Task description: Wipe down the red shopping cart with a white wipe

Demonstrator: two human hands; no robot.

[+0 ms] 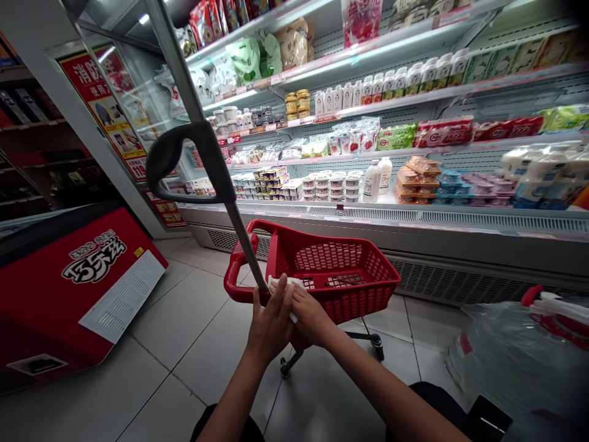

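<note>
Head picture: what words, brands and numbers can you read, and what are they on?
"消防", "使用" and "119": red wall poster.
"巧乐兹": red freezer, in curly letters; the line above is too blurred.
Price labels and most fridge packages: too small or blurred.
Red cart: none I can read.

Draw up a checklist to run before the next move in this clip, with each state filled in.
1. Cloth within reach: ok, white, at the fingers of the left grip and right grip.
2. Firm hold on the cloth: cannot tell, the fingers cover much of it.
3. Cart upright: ok, it stands with its basket opening upward.
4. Wheels locked: cannot tell, no lock can be made out.
5. Pole secured at its foot: cannot tell, its lower end is hidden near the left grip.
6. Handle clear of both grips: ok, neither touches it.
</note>
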